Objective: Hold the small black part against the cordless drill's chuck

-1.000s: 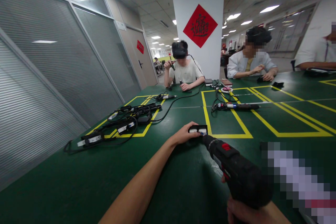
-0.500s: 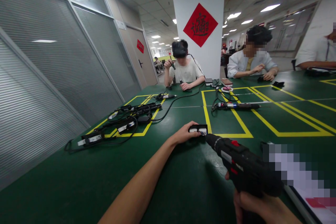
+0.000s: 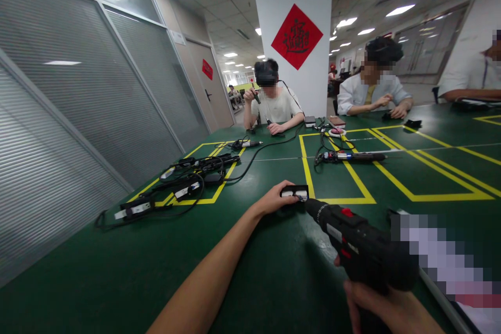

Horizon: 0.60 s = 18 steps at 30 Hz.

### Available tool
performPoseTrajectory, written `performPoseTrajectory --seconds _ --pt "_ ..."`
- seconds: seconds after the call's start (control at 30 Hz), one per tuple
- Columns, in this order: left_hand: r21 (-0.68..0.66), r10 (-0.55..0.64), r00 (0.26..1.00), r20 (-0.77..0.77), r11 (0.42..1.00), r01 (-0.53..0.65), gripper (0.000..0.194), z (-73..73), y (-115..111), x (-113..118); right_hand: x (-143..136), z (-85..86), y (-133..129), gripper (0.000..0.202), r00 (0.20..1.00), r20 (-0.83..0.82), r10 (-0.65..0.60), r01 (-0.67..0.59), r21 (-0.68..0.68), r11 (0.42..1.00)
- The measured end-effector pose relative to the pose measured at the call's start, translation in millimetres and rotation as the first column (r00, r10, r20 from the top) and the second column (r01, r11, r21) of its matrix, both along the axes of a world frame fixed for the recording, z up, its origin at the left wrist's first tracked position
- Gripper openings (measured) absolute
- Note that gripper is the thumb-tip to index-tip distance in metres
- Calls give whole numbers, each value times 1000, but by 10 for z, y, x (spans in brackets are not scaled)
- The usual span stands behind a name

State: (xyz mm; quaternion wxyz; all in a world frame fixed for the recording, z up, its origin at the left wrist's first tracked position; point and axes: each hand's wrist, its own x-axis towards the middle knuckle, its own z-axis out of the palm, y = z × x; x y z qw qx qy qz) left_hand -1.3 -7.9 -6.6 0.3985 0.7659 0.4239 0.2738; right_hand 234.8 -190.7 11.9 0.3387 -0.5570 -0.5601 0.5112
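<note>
My left hand [image 3: 274, 199] reaches forward over the green table [image 3: 117, 271] and holds a small black box with white labels [image 3: 294, 191] down on it. My right hand [image 3: 385, 309], at the bottom right, grips the handle of a black electric screwdriver with red buttons [image 3: 360, 248]. The tool's tip touches the near right side of the small box.
Several black power adapters with tangled cables [image 3: 183, 180] lie at the left inside yellow floor-tape squares. Another screwdriver [image 3: 352, 156] lies farther back. Two people sit across the table by a white pillar [image 3: 293, 31]. A blurred item [image 3: 450, 266] lies at the right.
The screwdriver body swung slightly right and tilted lower, its tip staying at the small box. My left hand stayed on the box.
</note>
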Motion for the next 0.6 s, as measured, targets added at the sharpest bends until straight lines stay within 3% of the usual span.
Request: performPoseTrajectory --seconds 0.13,0.37,0.5,0.6 --pt "5 -12 1000 21 1000 11 45 -23 13 -2 -18 -9 0 31 1000 -14 19 -19 -23 1000" --pt "-13 1 1000 5 1000 -1 46 -8 1 -2 -95 73 -58 43 974 -218 62 -92 -130 987" --pt "-14 14 1000 -15 1000 -15 46 12 -10 8 -94 174 -80 37 979 -196 49 -73 -115 991" --pt "-18 16 1000 -19 1000 -16 46 17 -10 14 -99 287 -110 25 995 -85 59 -70 -128 989"
